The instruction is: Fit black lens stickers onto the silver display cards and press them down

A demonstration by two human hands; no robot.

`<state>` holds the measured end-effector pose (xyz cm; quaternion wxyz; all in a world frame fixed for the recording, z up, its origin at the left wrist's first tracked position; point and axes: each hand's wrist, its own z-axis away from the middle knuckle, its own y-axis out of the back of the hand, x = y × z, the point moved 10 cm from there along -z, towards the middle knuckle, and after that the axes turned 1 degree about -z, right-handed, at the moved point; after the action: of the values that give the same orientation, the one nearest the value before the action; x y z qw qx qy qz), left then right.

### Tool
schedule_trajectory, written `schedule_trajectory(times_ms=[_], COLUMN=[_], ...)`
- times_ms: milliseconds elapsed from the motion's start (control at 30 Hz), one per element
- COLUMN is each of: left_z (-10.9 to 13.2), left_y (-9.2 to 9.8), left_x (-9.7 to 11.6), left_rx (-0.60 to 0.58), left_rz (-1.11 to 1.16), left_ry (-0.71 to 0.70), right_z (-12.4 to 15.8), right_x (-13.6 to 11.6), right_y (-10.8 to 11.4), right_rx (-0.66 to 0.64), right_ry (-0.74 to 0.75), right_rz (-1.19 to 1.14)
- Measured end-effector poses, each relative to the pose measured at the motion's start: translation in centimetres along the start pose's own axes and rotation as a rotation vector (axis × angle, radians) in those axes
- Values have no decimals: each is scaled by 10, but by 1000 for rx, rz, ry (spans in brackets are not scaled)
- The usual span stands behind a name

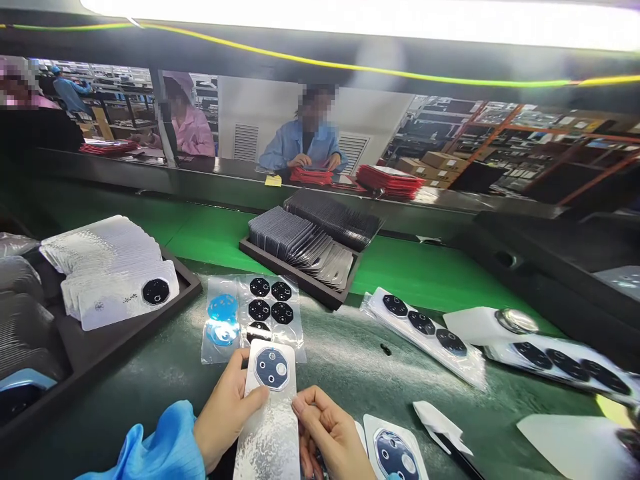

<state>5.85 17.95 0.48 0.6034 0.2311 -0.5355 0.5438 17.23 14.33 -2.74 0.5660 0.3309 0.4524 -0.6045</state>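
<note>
My left hand (233, 407) grips a silvery white rectangular plate (267, 440) by its left side, thumb on its face. A dark blue octagonal piece with round holes (273, 369) sits at the plate's top. My right hand (327, 427) is at the plate's right edge, thumb and curled fingers pinched against it. Just behind the plate lies a clear film sheet (295, 343) with black octagonal stickers (259, 309) and blue ones (223, 310). Beside my right hand rests another plate with a dark octagon (395, 453), partly out of view.
A tray of white plates (107, 267) stands left, a tray of dark plates (300, 243) at centre back. Bagged sticker stacks (425, 330) and a black-handled tool wrapped in white (443, 427) lie right. A person in blue (307, 137) works beyond the green belt (410, 273).
</note>
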Motion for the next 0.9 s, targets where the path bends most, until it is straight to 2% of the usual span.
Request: schedule_trajectory(times_ms=[233, 733, 900], left_z=[2, 3, 2], left_y=[-8, -2, 4], left_x=[9, 5, 4], left_rx=[-52, -26, 2], left_rz=[22, -26, -33], left_ry=[-30, -6, -15], right_z=[2, 3, 12], right_x=[-6, -9, -35], right_y=[0, 1, 15], right_rx=[29, 35, 186], right_ry=[36, 69, 243], right_rz=[24, 112, 311])
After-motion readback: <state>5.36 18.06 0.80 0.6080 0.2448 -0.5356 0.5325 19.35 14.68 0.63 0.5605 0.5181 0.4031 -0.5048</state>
